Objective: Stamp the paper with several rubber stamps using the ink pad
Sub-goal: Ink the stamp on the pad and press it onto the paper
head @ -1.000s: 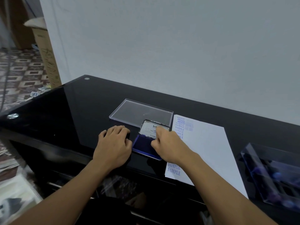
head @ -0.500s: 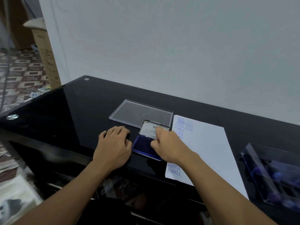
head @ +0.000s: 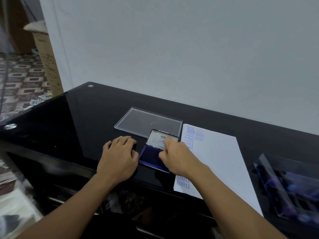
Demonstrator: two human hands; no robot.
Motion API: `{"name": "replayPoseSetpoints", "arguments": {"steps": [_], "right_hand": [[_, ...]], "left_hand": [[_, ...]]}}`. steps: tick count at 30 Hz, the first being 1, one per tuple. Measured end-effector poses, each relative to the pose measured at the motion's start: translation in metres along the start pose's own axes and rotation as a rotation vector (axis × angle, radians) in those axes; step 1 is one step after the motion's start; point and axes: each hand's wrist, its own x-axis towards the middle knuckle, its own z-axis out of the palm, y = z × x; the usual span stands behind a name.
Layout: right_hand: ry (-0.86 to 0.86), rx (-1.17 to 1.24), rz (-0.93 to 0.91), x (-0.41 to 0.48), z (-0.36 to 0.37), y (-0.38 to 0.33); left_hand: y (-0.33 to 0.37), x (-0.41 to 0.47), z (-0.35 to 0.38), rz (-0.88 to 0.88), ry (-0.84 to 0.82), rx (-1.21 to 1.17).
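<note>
right hand (head: 179,157): fingers curled close, tips down on the ink pad (head: 149,158); anything they pinched lay hidden beneath, so I could not tell the grip.
left hand (head: 119,157): knuckles up, fingers loosely bent, rested on the glass just left of the pad, holding nothing.
ink pad: flat rectangular tin, dark blue inked face; hinged metal lid (head: 156,139) propped up at the far edge, printed label inside.
paper (head: 217,161): smooth white sheet just right of the pad, blue SAMPLE and AMENDED prints down its left margin.
clear tray (head: 146,122): shallow transparent plastic rectangle, behind the pad.
table (head: 69,126): glossy black glass, round metal studs.
stamp case (head: 290,187): clear plastic, far right, blurred bluish shapes inside.
</note>
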Motion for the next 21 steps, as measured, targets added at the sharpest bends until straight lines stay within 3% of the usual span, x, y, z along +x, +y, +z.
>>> {"name": "replayPoseSetpoints", "arguments": {"steps": [21], "right_hand": [[0.005, 0.002, -0.007, 0.0006, 0.0015, -0.0034]], "left_hand": [[0.0002, -0.0002, -0.0013, -0.008, -0.013, -0.007]]}}
